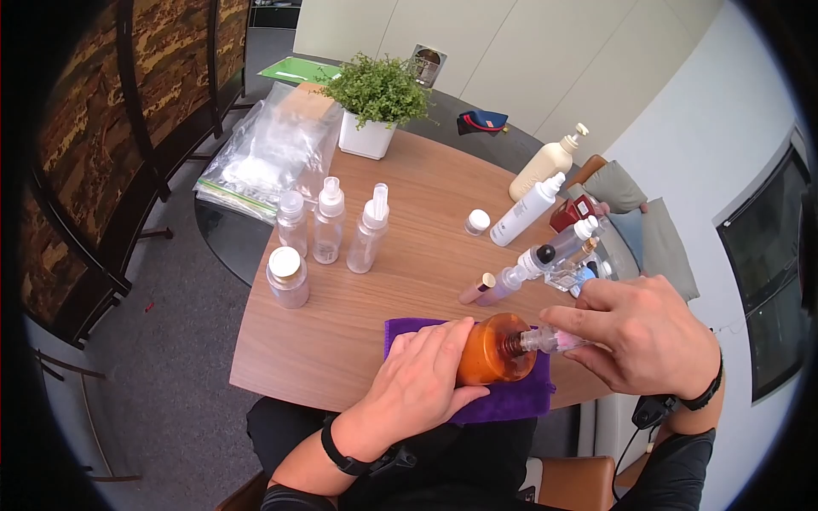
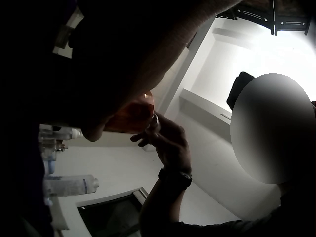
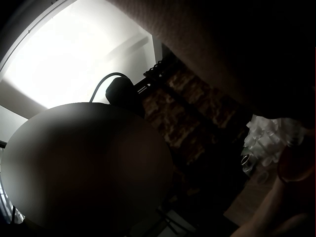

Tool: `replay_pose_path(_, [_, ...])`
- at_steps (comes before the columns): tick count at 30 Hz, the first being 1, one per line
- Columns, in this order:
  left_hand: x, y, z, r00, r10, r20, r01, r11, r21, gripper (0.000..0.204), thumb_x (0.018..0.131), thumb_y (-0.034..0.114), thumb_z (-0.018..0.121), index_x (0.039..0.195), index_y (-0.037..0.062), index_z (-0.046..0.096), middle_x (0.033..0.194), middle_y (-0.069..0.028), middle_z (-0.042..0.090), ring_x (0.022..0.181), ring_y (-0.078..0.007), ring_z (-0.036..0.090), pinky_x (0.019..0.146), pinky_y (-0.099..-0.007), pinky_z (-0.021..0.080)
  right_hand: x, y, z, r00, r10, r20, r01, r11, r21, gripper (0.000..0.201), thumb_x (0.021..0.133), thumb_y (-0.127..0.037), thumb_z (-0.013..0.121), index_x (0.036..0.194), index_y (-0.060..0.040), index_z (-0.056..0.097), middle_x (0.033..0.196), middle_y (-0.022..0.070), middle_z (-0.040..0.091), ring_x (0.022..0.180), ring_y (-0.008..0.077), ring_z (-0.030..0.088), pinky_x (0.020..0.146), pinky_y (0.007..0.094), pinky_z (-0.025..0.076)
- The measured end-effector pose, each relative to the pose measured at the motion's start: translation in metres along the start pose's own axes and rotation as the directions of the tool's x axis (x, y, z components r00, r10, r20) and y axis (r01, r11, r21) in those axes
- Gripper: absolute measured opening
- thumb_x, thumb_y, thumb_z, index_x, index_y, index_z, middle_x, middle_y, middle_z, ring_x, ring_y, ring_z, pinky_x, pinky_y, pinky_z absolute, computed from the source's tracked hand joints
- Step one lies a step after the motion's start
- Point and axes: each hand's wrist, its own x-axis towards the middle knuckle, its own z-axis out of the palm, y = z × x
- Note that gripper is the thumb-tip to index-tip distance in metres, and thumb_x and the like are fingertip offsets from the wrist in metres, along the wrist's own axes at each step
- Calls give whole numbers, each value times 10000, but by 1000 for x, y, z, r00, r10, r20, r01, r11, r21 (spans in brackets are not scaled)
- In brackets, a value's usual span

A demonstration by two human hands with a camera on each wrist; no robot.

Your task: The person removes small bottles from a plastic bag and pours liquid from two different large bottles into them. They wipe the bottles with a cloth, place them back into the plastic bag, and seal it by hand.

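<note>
I have my left grip (image 1: pixel 417 370) around an orange bottle (image 1: pixel 494 351), tilted above a purple cloth (image 1: pixel 511 407); my right grip (image 1: pixel 643 336) holds a small clear piece (image 1: pixel 554 341) at its neck. Four clear bottles (image 1: pixel 328 238) stand left on the wooden counter (image 1: pixel 417 264).

Green plant (image 1: pixel 375 88) in white pot (image 1: pixel 364 139); patterned folding screen (image 1: pixel 169 64).

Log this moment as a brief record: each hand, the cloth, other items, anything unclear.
Left hand: holds the tilted amber bottle
Right hand: pinches a small clear container at the amber bottle's neck end
Cloth: purple cloth at the table's near edge
Left group: four clear bottles
Far side: potted plant
Unclear: whether bottle and container touch
</note>
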Motion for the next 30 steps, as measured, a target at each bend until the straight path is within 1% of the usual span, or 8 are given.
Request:
replay_pose_path(5, [0,0,0,1000,-4,5,4,1000,2,973,820,350,954,1546,-28,427,1351,-235,649,1165,-409,656,988,-480,487,-2,1,3,1000,11,-15,-11,1000,27,336,911,-193,818,1240,-133,783,845,63,632,699,291,673,579,409,516])
replay_pose_path(7, [0,0,-1,1000,-3,3,3,1000,2,974,816,345,957,1545,-28,429,1350,-237,648,1164,-411,657,993,-481,487,-5,4,9,998,35,-49,-33,998,44,440,805,-198,884,1232,-145,797,853,63,646,708,285,663,591,405,483])
replay_pose_path(10, [0,0,-1,1000,11,-11,-11,1000,1,976,813,335,961,1546,-27,428,1350,-236,648,1168,-414,658,1000,-482,487,-8,9,17,998,32,-59,-25,992,121,408,897,-207,833,1295,-152,765,845,66,627,712,309,667,595,430,517])
replay_pose_path(20, [2,0,-2,1000,10,25,-10,1000,27,1012,778,319,990,1551,-20,430,1336,-221,659,1180,-404,663,990,-480,492,-27,29,78,969,90,-232,25,891,454,498,907,-202,849,1381,-121,720,916,98,678,771,328,692,657,403,552])
replay_pose_path(26, [5,0,-4,996,30,87,-36,997,68,992,792,316,979,1548,-36,443,1341,-201,674,1197,-393,673,1030,-480,493,-34,19,161,829,246,-502,192,718,668,525,982,-166,806,1465,-46,640,1073,135,712,926,252,709,767,340,562])
replay_pose_path(27, [4,0,-2,997,14,73,-20,997,72,999,786,317,987,1547,-35,445,1347,-198,676,1209,-394,671,1052,-486,493,-37,10,181,822,410,-394,260,347,901,517,1021,-178,771,1488,-29,608,1122,130,709,968,226,701,781,328,569])
replay_pose_path(28, [3,-2,-2,998,0,59,-5,997,75,1007,779,318,995,1547,-35,447,1352,-195,678,1222,-396,669,1075,-493,492,-37,2,199,831,503,-237,324,-91,942,511,1060,-189,736,1511,-11,576,1171,125,706,1010,199,694,795,316,575])
replay_pose_path(30, [-1,-10,0,996,-3,86,-1,999,46,1041,755,356,1008,1544,-34,452,1374,-203,668,1233,-403,665,1079,-501,494,-33,-9,235,808,529,-259,435,-241,868,511,1082,-203,709,1528,-9,551,1192,117,698,1035,189,685,803,310,580])
